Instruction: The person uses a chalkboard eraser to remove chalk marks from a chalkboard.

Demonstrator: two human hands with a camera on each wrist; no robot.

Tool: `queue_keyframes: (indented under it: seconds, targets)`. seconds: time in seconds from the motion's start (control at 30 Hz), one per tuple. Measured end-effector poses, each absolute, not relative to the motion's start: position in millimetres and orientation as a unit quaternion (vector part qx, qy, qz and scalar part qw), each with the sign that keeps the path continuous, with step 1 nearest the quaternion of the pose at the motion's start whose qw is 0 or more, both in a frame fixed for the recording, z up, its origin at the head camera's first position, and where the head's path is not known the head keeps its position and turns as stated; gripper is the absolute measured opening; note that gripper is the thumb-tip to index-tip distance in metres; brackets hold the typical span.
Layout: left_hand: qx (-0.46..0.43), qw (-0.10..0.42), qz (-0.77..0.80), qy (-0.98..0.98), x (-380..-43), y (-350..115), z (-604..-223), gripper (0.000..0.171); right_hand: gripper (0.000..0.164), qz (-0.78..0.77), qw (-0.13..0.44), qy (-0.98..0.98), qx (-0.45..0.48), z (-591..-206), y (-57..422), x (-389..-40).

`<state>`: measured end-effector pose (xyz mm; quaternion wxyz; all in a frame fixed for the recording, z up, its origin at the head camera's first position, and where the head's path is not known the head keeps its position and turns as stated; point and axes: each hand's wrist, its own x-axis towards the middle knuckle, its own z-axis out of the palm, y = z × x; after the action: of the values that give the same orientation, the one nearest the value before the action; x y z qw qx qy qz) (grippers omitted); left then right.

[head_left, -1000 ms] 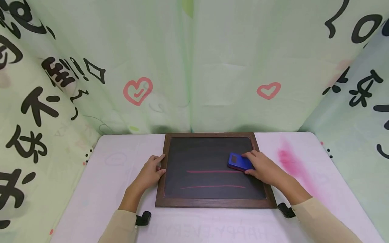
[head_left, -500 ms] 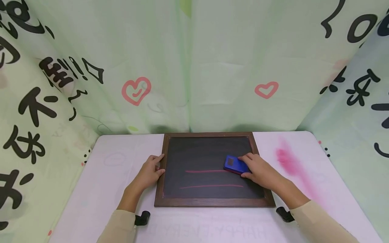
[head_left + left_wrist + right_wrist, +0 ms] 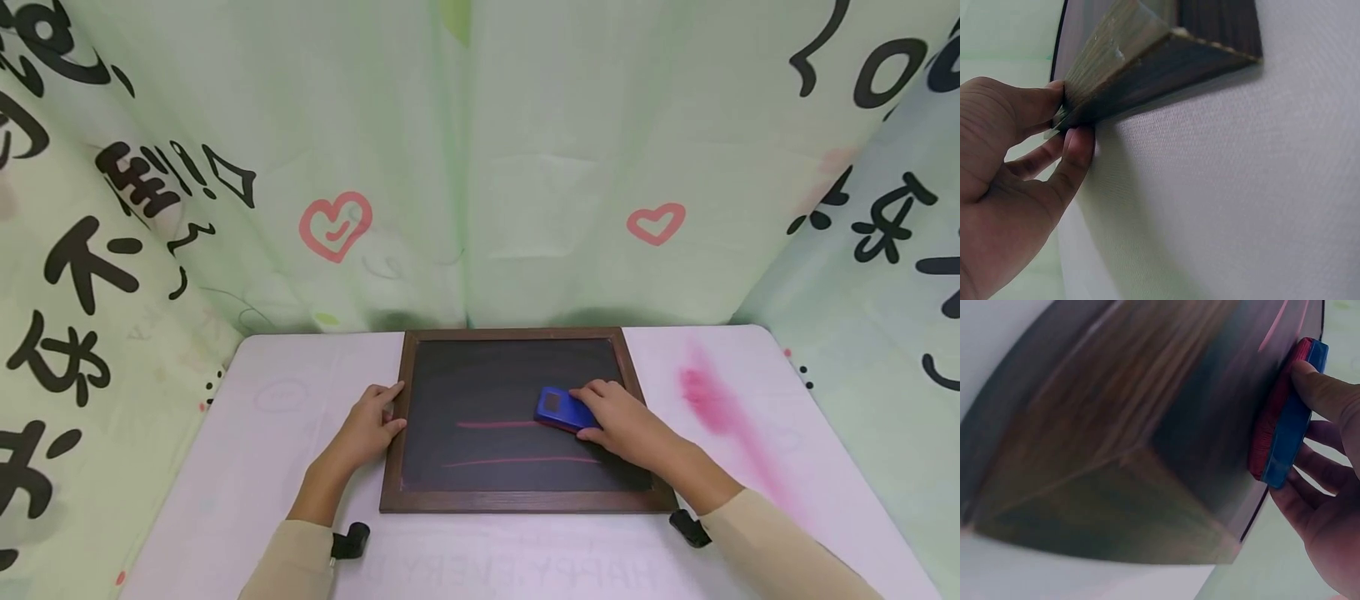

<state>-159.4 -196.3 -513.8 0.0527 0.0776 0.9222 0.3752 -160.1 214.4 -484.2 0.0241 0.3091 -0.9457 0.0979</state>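
my right hand (image 3: 632, 427) has the blue eraser (image 3: 561, 408) pinched, thumb on one side, fingers on the other. eraser is on the chalkboard (image 3: 487, 375), right of centre, red pad side toward the surface, just over the right end of the visible upper pink line (image 3: 495, 424). lower pink line (image 3: 517, 461) runs below it, nearer me. my left hand (image 3: 366, 427) is at the left side of the brown frame (image 3: 525, 502); on my left wrist feed i see thumb and finger pinching the frame's edge. board lies on the pale table (image 3: 285, 467), far edge close to the green curtain (image 3: 555, 125). pink smudge (image 3: 705, 396) on the table, right of the board. beige sleeves (image 3: 296, 550) on both arms.
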Motion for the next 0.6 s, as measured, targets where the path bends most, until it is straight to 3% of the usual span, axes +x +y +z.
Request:
queue_keyframes:
  seconds: [0.6]
  targets:
    - [0.072,0.06,0.383,0.919,-158.4,-196.0,-512.9,0.067,0.061,0.069,-0.003,-0.939,0.337,-483.8,158.4,-169.4]
